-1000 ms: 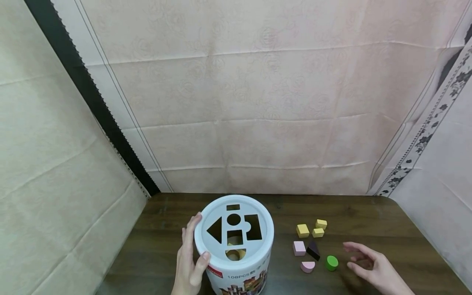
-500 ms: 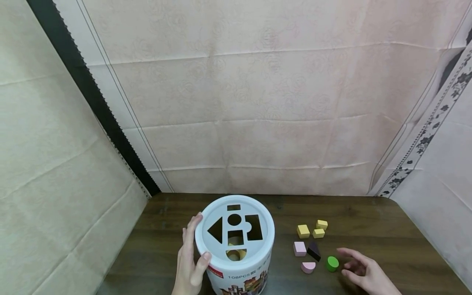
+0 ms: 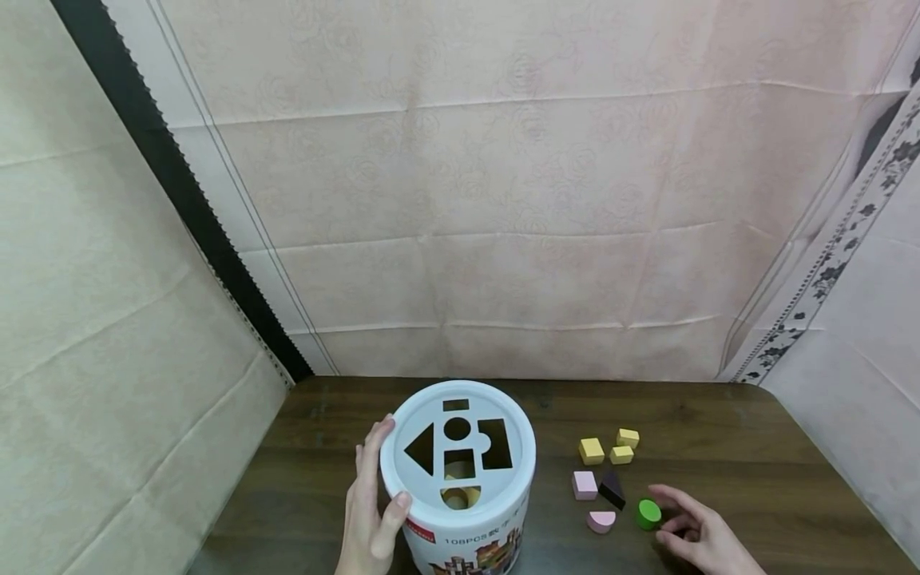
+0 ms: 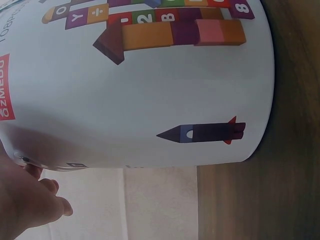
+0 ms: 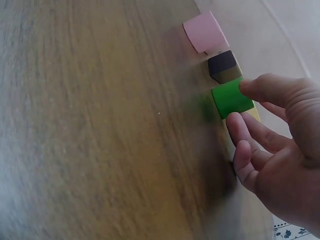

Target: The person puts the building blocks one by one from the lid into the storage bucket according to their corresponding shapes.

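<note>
A white bucket (image 3: pixel 460 551) with a light blue shape-sorter lid (image 3: pixel 402 415) stands in front of me in the head view. My left hand (image 3: pixel 370 507) holds its left side, fingers behind and thumb at the lid's rim. On the right, my right hand (image 3: pixel 697 527) has thumb and fingers around a short green cylinder block (image 3: pixel 648 515). In the right wrist view the thumb overlaps one side of the green block (image 5: pixel 232 97), and a fingertip sits at the other. To its left lie a black triangular block (image 3: pixel 611 489) and a pink half-round block (image 3: pixel 600 521).
A pink square block (image 3: pixel 584 485) lies beside the black one. Behind them are three yellow blocks (image 3: pixel 592 451). The dark wooden table (image 3: pixel 755 447) ends at a cloth-covered back wall (image 3: pixel 532 239), with cloth walls at both sides.
My right hand has moved left to the green cylinder block, and its fingers have come around it. My left hand and the bucket have stayed in place.
</note>
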Tool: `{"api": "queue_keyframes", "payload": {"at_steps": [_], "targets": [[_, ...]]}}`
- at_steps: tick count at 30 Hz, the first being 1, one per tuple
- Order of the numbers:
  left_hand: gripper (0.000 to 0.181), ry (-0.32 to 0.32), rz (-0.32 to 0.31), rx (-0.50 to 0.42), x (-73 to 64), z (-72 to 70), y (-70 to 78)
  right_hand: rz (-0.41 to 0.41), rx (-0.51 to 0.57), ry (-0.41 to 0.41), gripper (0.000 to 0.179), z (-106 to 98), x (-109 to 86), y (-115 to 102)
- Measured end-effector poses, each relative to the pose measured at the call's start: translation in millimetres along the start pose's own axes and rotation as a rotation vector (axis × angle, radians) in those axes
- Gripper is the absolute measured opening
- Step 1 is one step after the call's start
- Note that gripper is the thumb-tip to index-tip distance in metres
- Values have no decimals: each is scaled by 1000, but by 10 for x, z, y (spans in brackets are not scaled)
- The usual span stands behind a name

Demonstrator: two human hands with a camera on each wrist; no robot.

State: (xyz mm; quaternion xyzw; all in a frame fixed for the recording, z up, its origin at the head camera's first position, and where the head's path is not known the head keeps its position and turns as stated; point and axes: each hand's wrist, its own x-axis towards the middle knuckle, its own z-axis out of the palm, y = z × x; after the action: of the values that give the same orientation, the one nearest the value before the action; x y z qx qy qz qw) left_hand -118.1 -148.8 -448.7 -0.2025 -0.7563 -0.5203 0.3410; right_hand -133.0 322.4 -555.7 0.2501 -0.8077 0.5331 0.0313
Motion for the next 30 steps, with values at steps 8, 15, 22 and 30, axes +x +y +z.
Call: {"api": "queue_keyframes", "payload": {"at_steps": [8,15,22,30], "targets": [[70,2,6,-3,-2,2,-9,4,-41,7,61,21,-3,27],[70,6,26,-9,2,6,-22,49,-39,16,58,40,9,14],[70,4,18,-11,4,1,-17,54,-87,55,49,77,15,6],[70,4,27,-16,9,2,-18,69,-164,107,41,105,20,-1]]}}
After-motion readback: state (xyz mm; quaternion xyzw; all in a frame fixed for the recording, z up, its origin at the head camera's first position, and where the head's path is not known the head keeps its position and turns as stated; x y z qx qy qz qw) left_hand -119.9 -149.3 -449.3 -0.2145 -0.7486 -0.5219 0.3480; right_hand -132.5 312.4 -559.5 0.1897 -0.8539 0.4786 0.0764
